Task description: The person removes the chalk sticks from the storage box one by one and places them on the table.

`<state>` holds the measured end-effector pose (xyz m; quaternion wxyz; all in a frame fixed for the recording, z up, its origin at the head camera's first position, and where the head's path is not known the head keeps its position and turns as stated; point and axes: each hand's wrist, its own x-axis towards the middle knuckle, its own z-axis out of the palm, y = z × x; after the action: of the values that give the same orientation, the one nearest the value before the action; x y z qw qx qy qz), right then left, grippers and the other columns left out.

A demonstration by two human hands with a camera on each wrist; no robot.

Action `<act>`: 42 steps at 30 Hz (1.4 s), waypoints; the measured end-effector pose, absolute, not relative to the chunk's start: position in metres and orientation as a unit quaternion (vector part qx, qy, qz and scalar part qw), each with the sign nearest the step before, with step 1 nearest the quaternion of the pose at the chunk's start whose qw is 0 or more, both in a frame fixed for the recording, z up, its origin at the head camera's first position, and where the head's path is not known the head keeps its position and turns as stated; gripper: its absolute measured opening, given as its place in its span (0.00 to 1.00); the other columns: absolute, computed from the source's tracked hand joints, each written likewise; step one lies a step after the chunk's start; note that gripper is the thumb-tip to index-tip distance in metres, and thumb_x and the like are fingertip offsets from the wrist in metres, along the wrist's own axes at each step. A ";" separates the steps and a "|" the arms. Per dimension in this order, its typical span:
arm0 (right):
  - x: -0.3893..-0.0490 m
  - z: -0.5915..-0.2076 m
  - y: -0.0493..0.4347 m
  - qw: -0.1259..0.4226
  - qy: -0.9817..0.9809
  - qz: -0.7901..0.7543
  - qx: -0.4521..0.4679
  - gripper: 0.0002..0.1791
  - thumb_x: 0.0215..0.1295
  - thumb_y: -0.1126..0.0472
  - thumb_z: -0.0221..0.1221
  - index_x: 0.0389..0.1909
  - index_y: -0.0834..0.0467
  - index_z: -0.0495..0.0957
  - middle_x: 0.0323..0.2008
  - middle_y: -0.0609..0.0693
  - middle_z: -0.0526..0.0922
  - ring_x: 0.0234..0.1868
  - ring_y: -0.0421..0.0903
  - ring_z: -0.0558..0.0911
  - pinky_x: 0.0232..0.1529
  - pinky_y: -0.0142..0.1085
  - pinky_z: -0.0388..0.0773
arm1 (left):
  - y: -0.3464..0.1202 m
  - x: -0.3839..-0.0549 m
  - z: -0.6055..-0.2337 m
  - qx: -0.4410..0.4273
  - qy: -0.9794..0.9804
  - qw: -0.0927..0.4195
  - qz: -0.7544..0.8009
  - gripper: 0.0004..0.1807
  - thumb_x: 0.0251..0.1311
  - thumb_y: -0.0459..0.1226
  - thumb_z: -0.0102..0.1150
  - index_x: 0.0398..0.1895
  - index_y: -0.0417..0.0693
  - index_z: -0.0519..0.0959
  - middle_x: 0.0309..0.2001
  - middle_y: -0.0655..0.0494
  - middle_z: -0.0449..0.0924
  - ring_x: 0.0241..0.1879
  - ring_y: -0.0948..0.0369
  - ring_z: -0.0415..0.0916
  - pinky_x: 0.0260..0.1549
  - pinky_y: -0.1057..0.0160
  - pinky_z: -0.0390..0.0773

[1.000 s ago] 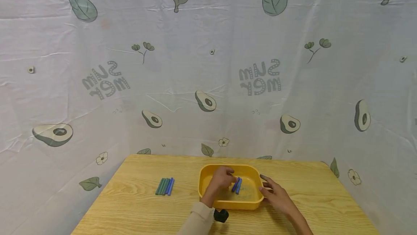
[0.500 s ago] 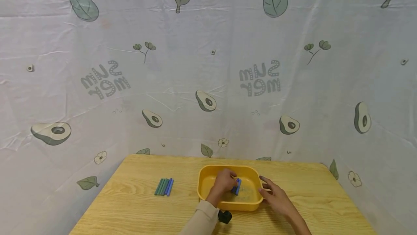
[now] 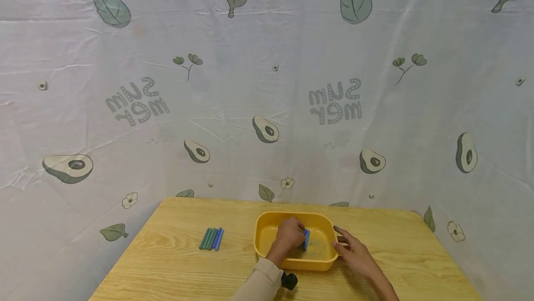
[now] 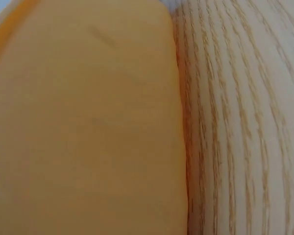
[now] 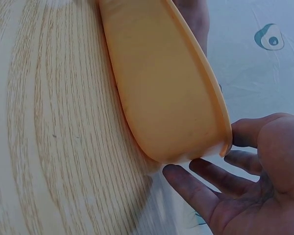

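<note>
A yellow plastic tray (image 3: 317,264) stands on the wooden table. Two slim, chalk-like blue sticks (image 3: 306,240) lie side by side on its floor, near some bluish smudges. My left hand (image 3: 289,235) reaches into the tray with bent fingers, its fingertips right at the sticks; the hand hides part of them, and I cannot tell whether it grips one. My right hand (image 3: 352,251) is at the tray's right end, thumb at the rim and fingers spread along the outer wall. In the right wrist view, fingertips (image 5: 174,171) meet the tray's lower corner.
Left of the tray, a neat row of several green sticks (image 3: 207,239) and two blue sticks (image 3: 218,239) lies on the wooden table (image 3: 175,268). Behind the table hangs a pale curtain (image 3: 233,78) printed with leaves and avocados. A black wrist device (image 3: 289,281) sits below the left sleeve.
My left hand has shifted slightly right and lower over the blue sticks, covering more of them. The right hand stays at the tray's end, and the row on the table is unchanged.
</note>
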<state>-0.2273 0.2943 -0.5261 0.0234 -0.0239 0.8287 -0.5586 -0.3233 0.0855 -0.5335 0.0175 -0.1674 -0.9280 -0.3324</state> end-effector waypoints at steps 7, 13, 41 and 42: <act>-0.228 -0.527 0.296 0.024 0.832 -0.554 -0.029 0.35 0.84 0.60 0.55 0.83 0.69 0.55 0.70 0.79 0.71 0.64 0.70 0.83 0.50 0.45 0.90 | 0.082 -0.326 -0.535 -0.159 -0.920 0.006 -0.357 0.12 0.56 0.31 0.74 0.45 0.43 0.93 0.39 0.50 0.92 0.34 0.57 0.85 0.33 0.61 0.86; -0.228 -0.529 0.296 0.024 0.832 -0.554 -0.032 0.35 0.84 0.61 0.54 0.83 0.70 0.54 0.70 0.80 0.70 0.64 0.71 0.82 0.50 0.46 0.90 | 0.077 -0.324 -0.533 -0.153 -0.895 -0.019 -0.419 0.12 0.58 0.31 0.73 0.45 0.39 0.93 0.36 0.48 0.92 0.29 0.59 0.84 0.28 0.61 0.84; -0.228 -0.528 0.294 0.019 0.835 -0.550 -0.017 0.35 0.83 0.61 0.56 0.83 0.68 0.57 0.69 0.78 0.73 0.64 0.70 0.83 0.49 0.44 0.90 | 0.022 -0.326 -0.509 -0.171 -0.835 -0.031 -0.522 0.15 0.60 0.25 0.65 0.50 0.31 0.89 0.34 0.46 0.90 0.26 0.61 0.83 0.24 0.66 0.81; -0.228 -0.528 0.294 0.019 0.835 -0.550 -0.014 0.35 0.83 0.61 0.56 0.83 0.68 0.57 0.69 0.77 0.73 0.64 0.70 0.82 0.48 0.44 0.90 | 0.020 -0.326 -0.508 -0.169 -0.836 -0.029 -0.520 0.14 0.61 0.26 0.66 0.50 0.32 0.89 0.34 0.47 0.90 0.26 0.61 0.83 0.25 0.65 0.82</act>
<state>-0.2278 0.2939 -0.5281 0.0188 -0.0142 0.8345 -0.5504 -0.3263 0.0197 -0.5079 -0.0286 -0.1694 -0.8365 -0.5204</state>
